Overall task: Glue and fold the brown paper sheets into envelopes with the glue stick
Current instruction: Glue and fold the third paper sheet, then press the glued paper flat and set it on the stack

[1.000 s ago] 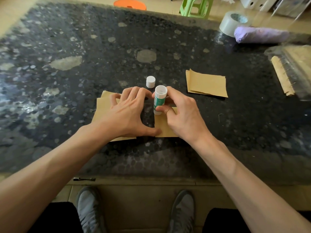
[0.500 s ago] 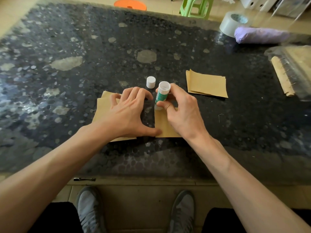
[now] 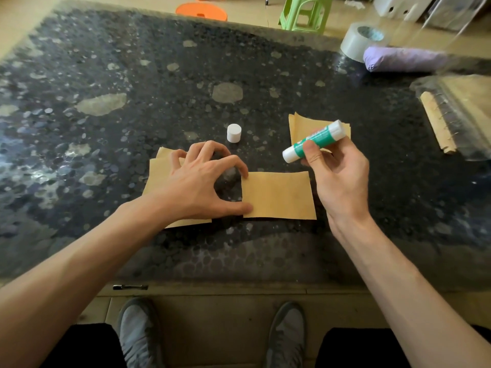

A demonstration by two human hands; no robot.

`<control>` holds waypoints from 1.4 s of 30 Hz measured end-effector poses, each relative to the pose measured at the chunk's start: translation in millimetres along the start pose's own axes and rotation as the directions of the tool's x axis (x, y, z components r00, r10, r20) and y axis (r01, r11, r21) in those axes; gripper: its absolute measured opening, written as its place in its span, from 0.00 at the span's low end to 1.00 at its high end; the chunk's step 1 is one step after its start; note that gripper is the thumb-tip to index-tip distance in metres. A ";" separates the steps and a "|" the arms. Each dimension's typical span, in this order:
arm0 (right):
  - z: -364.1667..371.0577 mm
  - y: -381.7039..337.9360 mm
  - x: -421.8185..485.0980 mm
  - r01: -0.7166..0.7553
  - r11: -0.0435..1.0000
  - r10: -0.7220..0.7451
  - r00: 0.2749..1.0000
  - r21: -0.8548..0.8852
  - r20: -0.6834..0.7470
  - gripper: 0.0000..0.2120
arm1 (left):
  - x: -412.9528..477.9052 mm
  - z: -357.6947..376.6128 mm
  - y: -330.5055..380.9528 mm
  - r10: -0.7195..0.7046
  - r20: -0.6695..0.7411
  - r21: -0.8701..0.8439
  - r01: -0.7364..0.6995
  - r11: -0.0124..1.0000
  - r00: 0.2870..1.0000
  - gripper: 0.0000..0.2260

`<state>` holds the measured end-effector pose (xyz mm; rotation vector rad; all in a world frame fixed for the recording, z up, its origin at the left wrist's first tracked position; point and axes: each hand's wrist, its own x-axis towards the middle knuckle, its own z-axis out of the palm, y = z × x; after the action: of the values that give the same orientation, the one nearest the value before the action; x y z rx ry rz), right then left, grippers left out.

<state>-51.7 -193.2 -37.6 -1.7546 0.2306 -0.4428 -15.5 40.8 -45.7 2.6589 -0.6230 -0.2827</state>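
Head view: the right hand (image 3: 342, 171) has lifted the glue stick (image 3: 313, 141) off the sheet (image 3: 277, 195) and grips it above the tabletop (image 3: 132, 75). Left hand (image 3: 199, 181) holds nothing, fingertips pinning the sheet's left edge. Gluing appears finished; folding likely follows.

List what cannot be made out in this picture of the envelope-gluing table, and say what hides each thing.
- Head view: much of the left paper pile is covered by the left hand.
- Glue stick label: partly hidden by the right hand fingers; print too small.
- Whether glue is on the front sheet: not visible.
- Far sheets: partly behind the stick and hand.
- Right-edge clear packet: cut off by the frame, glare.
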 end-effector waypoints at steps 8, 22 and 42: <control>-12.7 -1.8 -5.6 -0.083 0.996 0.084 0.996 0.038 -0.019 0.11 | -2.7 -2.0 2.4 0.001 -0.014 -0.005 -0.001 1.000 1.000 0.31; 6.0 4.7 7.8 -0.150 0.980 0.173 0.967 -0.130 0.187 0.18 | 2.1 -1.1 -2.5 0.061 -0.247 -0.052 -0.077 0.996 0.967 0.14; 77.5 20.2 70.3 0.097 0.962 -0.055 0.985 -0.257 0.164 0.14 | 9.9 -12.1 -13.3 -0.080 -0.367 -0.253 -0.017 0.967 0.927 0.09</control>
<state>45.8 -155.9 -59.0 -2.0555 0.1141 -0.3389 1.7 51.1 -41.4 2.3857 -0.3905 0.1331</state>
